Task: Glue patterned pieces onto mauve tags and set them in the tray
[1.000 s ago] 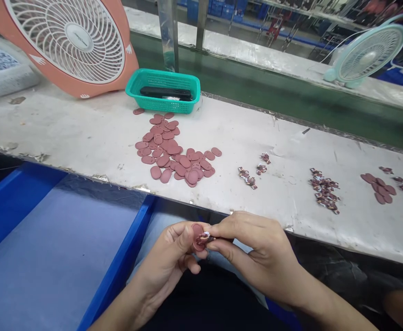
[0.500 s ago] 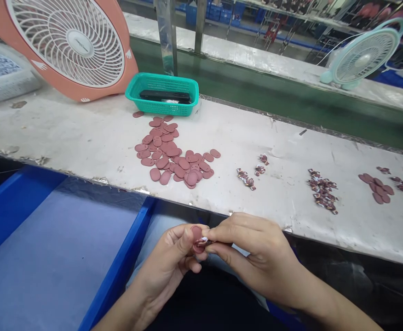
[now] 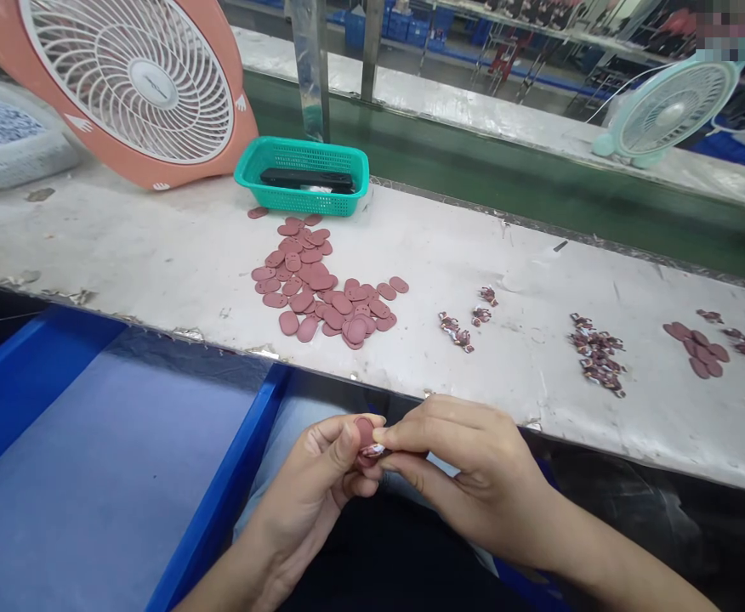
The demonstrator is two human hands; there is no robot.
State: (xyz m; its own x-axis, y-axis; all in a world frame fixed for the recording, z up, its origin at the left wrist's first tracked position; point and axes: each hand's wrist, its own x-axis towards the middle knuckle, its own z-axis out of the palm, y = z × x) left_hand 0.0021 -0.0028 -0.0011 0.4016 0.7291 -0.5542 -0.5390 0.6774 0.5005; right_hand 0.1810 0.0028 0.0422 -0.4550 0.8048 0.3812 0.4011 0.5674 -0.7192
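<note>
Beside blue-walled plastic bin [image 3: 236,484], I log L hand [image 3: 302,480] pinching oval maroon rubber tag [image 3: 364,433], R hand [image 3: 474,476] narrowly pinching small printed piece [image 3: 373,450]; recommend steady grip, edges aligned.

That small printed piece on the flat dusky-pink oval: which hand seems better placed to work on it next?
Probably the right hand: its fingertips pinch the small printed piece right at the flat dusky-pink oval piece, while the left hand is occupied holding that oval.

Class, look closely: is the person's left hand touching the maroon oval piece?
Touching: the head view shows the left hand with its thumb against the maroon oval piece.
</note>
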